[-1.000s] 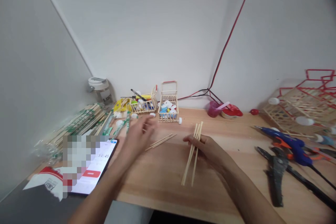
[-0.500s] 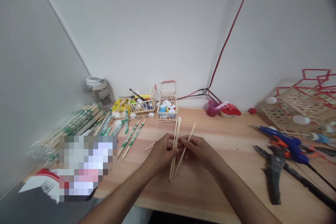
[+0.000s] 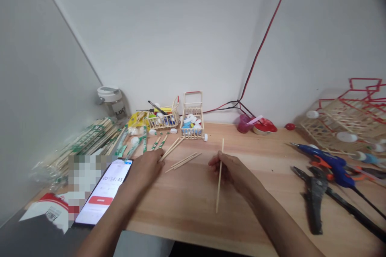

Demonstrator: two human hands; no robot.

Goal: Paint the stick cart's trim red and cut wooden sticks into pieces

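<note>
- My thin wooden stick point(image 3: 220, 180) was pale blond.
- The flat wooden desk point(image 3: 187, 209) was honey-coloured, faintly streaked.
- The chunky plastic glue gun point(image 3: 330, 164) was blue and orange.
- The paper chopstick wrappers point(image 3: 90, 138) were white, printed green.

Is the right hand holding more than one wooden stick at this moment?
No, the right hand holds only a single thin wooden stick, which passes through its fingers.

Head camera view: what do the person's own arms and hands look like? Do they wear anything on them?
Both arms are bare down to the bottom edge of the view, with no sleeve showing. The left hand and the right hand wear no gloves, and no watch or bracelet shows on either wrist.
</note>
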